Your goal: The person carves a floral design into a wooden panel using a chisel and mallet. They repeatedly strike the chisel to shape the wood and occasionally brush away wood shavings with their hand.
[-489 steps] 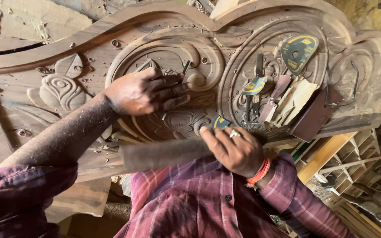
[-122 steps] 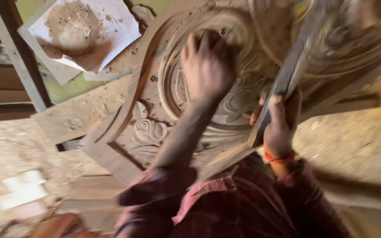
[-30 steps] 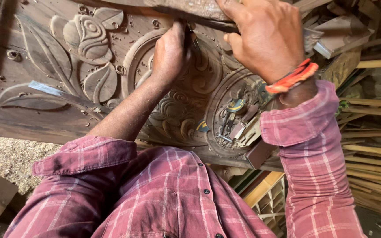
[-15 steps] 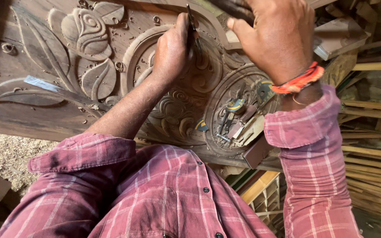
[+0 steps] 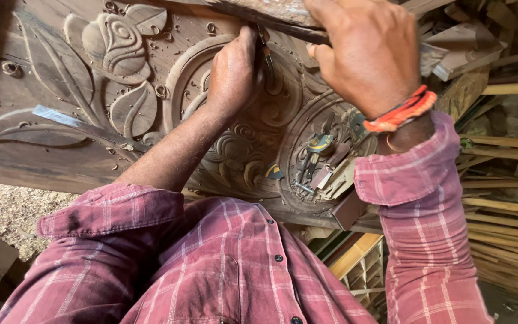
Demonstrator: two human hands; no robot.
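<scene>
On the carved panel (image 5: 91, 114), the left hand (image 5: 232, 75) pinches a chisel (image 5: 265, 51) upright; the right hand (image 5: 370, 51) grips what looks like a mallet (image 5: 271, 15). Strike squarely.

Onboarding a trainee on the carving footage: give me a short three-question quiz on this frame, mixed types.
1. True or false: the left hand rests flat and empty on the carved wooden panel.
2. Multiple choice: what does the right hand grip? A) a paintbrush B) a long wooden mallet C) a saw
3. Fill in: loose chisels and small tools lie in the panel's round ____ recess.

Key
1. False: it is closed around a thin chisel set against the carving.
2. B
3. carved
</scene>
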